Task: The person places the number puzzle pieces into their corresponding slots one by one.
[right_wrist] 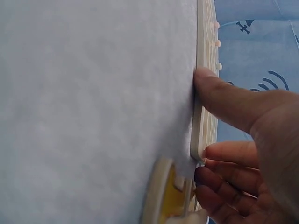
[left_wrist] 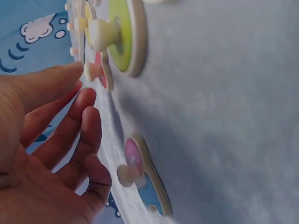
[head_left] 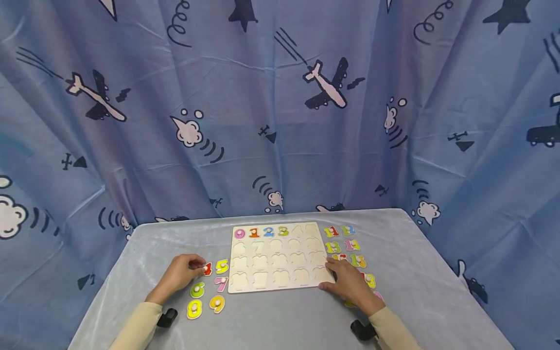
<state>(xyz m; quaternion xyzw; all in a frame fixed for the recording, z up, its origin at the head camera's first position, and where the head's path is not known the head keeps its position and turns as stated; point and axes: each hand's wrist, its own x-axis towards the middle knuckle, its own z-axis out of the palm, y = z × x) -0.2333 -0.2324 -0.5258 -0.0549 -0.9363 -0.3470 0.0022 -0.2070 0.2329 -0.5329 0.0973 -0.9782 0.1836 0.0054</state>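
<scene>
Your left hand (head_left: 180, 273) has its fingertips at the red 4 (head_left: 208, 269); whether they pinch its knob (left_wrist: 92, 71), I can't tell. Beside it lies the board (head_left: 266, 262), its near-right corner gripped by your right hand (head_left: 350, 283), which partly hides number pieces (head_left: 358, 261).

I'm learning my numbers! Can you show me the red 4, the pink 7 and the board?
Red 4 (head_left: 209, 269): head view, on its red face.
Pink 7 (head_left: 222, 280): head view, on its knob.
Board (head_left: 289, 260): head view, on the bare strip between two cutouts.
</scene>
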